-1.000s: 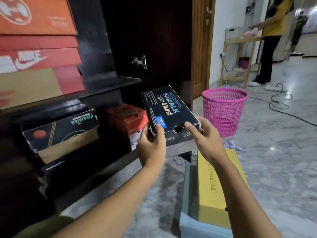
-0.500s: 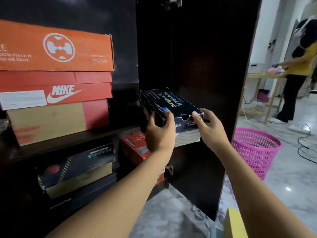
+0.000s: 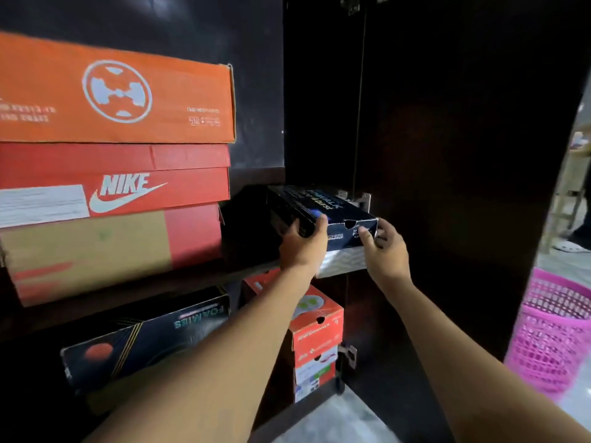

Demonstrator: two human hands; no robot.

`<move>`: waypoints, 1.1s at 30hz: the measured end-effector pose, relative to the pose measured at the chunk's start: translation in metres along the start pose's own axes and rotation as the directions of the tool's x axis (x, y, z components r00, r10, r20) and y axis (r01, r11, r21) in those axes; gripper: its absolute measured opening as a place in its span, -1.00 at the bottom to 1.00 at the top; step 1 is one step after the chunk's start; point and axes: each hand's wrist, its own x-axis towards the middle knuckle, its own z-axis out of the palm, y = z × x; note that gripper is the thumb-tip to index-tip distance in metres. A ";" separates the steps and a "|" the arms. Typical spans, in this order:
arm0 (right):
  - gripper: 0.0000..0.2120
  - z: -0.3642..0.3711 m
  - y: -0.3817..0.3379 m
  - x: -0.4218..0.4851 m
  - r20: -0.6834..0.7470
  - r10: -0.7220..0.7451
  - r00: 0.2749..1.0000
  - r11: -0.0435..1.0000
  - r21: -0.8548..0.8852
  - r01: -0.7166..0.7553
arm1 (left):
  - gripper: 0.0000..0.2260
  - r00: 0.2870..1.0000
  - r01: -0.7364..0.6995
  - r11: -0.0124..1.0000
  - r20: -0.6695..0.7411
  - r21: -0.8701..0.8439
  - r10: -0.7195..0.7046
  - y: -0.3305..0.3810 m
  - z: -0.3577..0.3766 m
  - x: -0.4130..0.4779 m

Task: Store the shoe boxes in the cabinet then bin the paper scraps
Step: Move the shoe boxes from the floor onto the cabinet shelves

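Both hands hold the black box [image 3: 323,212] at the right end of the upper shelf [image 3: 198,279] of the cabinet [image 3: 447,155]. The left hand [image 3: 302,244] clasps the box's near left corner, thumb on the lid and the other fingers wrapped round the left side, so its grip is pinching the box. The right hand [image 3: 385,247] is at the near right corner: its thumb presses the front face, its fingers curl at the right side, and its grip is also closed on the box. The box points into the cabinet, with its near end over the shelf's front edge. Whether its bottom rests on the shelf cannot be told.

Left of it on the same shelf is a stack of three boxes: an orange box [image 3: 115,94] on top, a red Nike box [image 3: 128,183] under it, and a tan and red box [image 3: 96,247] at the bottom. The black box stands just beside this stack, with a dark gap between.

On the lower shelf a dark box [image 3: 144,337] sits at the left, and a red-orange box [image 3: 316,327] sits at the right, on top of a white box [image 3: 315,374].

A pink bin [image 3: 556,337] stands on the floor [image 3: 326,420] at the right, past the open cabinet door.
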 end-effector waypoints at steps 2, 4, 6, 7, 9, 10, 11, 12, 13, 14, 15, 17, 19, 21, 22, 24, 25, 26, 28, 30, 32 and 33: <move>-0.42 0.011 0.005 0.008 -0.030 0.011 1.000 0.999 -0.041 -0.012 | -0.40 1.000 0.018 1.000 0.003 -0.002 -0.018 0.000 0.002 0.014; -0.41 0.020 0.012 0.015 -0.041 0.001 0.999 0.997 -0.074 -0.004 | -0.34 0.999 0.045 0.998 0.002 -0.039 -0.045 0.000 0.005 0.028; -0.41 0.028 0.017 0.020 -0.031 -0.020 0.999 0.994 -0.104 0.017 | -0.35 0.998 0.055 0.997 0.009 -0.059 -0.055 0.000 0.005 0.041; -0.41 0.032 0.019 0.023 -0.021 -0.035 0.999 0.993 -0.118 0.032 | -0.36 0.998 0.054 0.997 0.016 -0.050 -0.054 0.000 0.005 0.046; -0.40 0.038 0.022 0.030 0.011 -0.052 0.999 0.987 -0.150 0.053 | -0.31 0.998 0.051 0.998 0.027 -0.025 -0.050 -0.002 0.005 0.058; -0.41 0.042 0.024 0.035 0.039 -0.054 0.998 0.983 -0.174 0.060 | -0.27 0.998 0.054 0.998 0.028 -0.021 -0.054 -0.004 0.005 0.065; -0.42 0.046 0.025 0.038 0.068 -0.062 0.996 0.978 -0.197 0.074 | -0.24 0.998 0.062 0.998 0.026 -0.025 -0.062 -0.005 0.004 0.071; -0.42 0.049 0.025 0.042 0.103 -0.056 0.993 0.973 -0.217 0.077 | -0.24 0.997 0.073 0.997 0.025 -0.033 -0.072 -0.006 0.005 0.078; -0.40 0.053 0.024 0.045 0.134 -0.054 0.989 0.970 -0.228 0.084 | -0.25 0.996 0.086 0.996 0.023 -0.039 -0.085 -0.007 0.005 0.084; -0.37 0.058 0.024 0.048 0.166 -0.042 0.985 0.970 -0.229 0.080 | -0.26 0.995 0.100 0.994 0.023 -0.043 -0.099 -0.007 0.006 0.089; -0.34 0.062 0.024 0.052 0.194 -0.030 0.980 0.971 -0.227 0.075 | -0.27 0.993 0.116 0.992 0.027 -0.045 -0.115 -0.007 0.006 0.095; -0.32 0.069 0.022 0.058 0.237 -0.018 0.971 0.966 -0.246 0.078 | -0.30 0.988 0.149 0.988 0.039 -0.049 -0.147 -0.007 0.007 0.102; -0.34 0.074 0.022 0.062 0.271 -0.015 0.962 0.958 -0.273 0.092 | -0.34 0.981 0.189 0.980 0.065 -0.065 -0.185 -0.006 0.006 0.108; -0.35 0.076 0.022 0.066 0.314 -0.019 0.949 0.945 -0.305 0.119 | -0.34 0.978 0.200 0.977 0.071 -0.080 -0.194 -0.008 0.007 0.114; -0.35 0.075 0.023 0.068 0.329 -0.016 0.944 0.940 -0.316 0.126 | -0.33 0.979 0.198 0.976 0.060 -0.085 -0.194 -0.009 0.009 0.116; -0.36 0.071 0.024 0.070 0.335 -0.011 0.942 0.940 -0.317 0.123 | -0.30 0.983 0.182 0.979 0.036 -0.090 -0.180 -0.011 0.011 0.117; -0.37 0.066 0.025 0.070 0.332 -0.013 0.943 0.941 -0.316 0.124 | -0.29 0.985 0.173 0.981 0.027 -0.086 -0.171 -0.011 0.012 0.118; -0.38 0.061 0.025 0.068 0.325 -0.016 0.946 0.940 -0.317 0.124 | -0.29 0.985 0.169 0.982 0.025 -0.086 -0.168 -0.011 0.013 0.117; -0.41 0.048 0.025 0.062 0.309 -0.020 0.951 0.939 -0.320 0.124 | -0.31 0.985 0.171 0.980 0.016 -0.102 -0.171 -0.011 0.015 0.115; -0.42 0.033 0.025 0.052 0.286 -0.028 0.958 0.930 -0.343 0.130 | -0.41 0.990 0.141 0.983 -0.012 -0.115 -0.144 -0.011 0.018 0.109; -0.43 0.015 0.027 0.038 0.263 -0.030 0.964 0.920 -0.370 0.129 | -0.47 0.996 0.064 0.994 -0.048 -0.091 -0.069 -0.012 0.023 0.098; -0.44 0.004 0.028 0.030 0.253 -0.024 0.967 0.917 -0.379 0.122 | -0.45 0.998 0.039 0.997 -0.049 -0.068 -0.043 -0.012 0.027 0.090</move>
